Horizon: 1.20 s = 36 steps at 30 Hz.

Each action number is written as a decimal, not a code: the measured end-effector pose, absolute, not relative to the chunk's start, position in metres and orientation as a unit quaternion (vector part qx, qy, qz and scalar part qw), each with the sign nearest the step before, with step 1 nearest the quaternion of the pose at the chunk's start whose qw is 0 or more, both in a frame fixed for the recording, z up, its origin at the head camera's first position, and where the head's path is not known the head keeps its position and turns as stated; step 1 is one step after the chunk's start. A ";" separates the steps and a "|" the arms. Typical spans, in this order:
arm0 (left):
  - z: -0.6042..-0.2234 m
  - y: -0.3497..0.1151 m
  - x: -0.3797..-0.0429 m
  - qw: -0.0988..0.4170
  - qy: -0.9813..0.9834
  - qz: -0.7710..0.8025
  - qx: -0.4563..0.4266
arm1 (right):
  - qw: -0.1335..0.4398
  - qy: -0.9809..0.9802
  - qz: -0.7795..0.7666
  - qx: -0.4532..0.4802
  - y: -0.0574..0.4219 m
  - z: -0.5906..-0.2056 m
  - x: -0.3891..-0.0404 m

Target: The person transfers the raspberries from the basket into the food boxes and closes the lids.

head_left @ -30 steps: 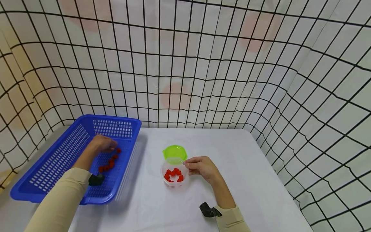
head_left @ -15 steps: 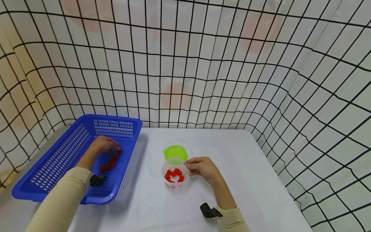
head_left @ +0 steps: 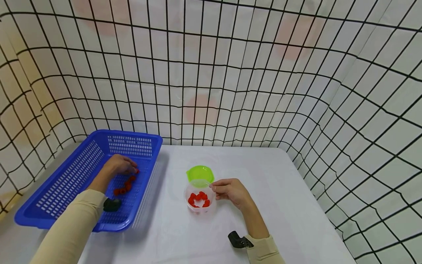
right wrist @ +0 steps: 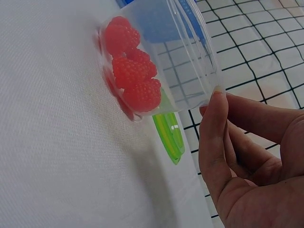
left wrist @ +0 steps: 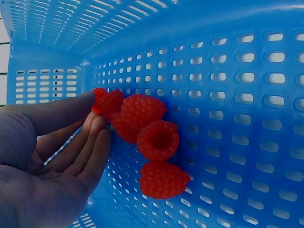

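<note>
My left hand [head_left: 118,165] reaches into a blue basket [head_left: 152,148], its thumb and fingertips pinching a red raspberry [left wrist: 98,93] that they partly hide. Several other raspberries [left wrist: 159,140] lie in a row on the basket floor beside those fingers, one with its hollow end showing. On the table, my right hand [head_left: 233,192] pinches the rim of a clear plastic tub [right wrist: 190,71] between thumb and fingers. Inside the tub, several raspberries [right wrist: 134,71] rest on the bottom. A green lid [head_left: 199,172] lies flat just behind the tub.
A white cloth covers the table [head_left: 263,220]. Black netting [head_left: 211,88] over white sheeting rises at the back and on both sides. The basket's raised walls surround my left hand. A dark wrist device [head_left: 112,204] sits on the left sleeve, another [head_left: 239,240] on the right.
My left hand has shifted slightly right, its fingertips closing onto the raspberry at the far end of the row. My right hand keeps its grip on the tub's rim.
</note>
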<state>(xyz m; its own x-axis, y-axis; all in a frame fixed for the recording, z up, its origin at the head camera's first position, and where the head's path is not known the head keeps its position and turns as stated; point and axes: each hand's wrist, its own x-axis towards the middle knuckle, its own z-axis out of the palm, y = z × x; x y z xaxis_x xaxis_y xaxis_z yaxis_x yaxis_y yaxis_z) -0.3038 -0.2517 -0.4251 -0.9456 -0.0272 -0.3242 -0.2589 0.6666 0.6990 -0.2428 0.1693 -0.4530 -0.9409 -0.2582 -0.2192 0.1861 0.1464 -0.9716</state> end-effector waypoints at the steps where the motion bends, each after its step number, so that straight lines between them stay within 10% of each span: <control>1: -0.424 -0.251 -0.303 0.146 0.903 0.397 -0.078 | 0.170 0.737 -0.654 -0.024 0.169 -0.453 -0.243; 36: -0.420 -0.255 -0.304 0.170 0.864 0.463 -0.101 | 0.165 0.739 -0.653 -0.018 0.170 -0.453 -0.242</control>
<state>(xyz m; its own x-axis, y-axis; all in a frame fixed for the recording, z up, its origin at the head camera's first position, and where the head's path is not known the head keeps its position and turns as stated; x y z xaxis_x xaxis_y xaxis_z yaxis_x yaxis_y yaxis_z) -0.3043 -0.2550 -0.4199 -0.9213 -0.0173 -0.3885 -0.3332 0.5502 0.7656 -0.2425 0.1696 -0.4534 -0.9448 -0.2428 -0.2201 0.1884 0.1471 -0.9710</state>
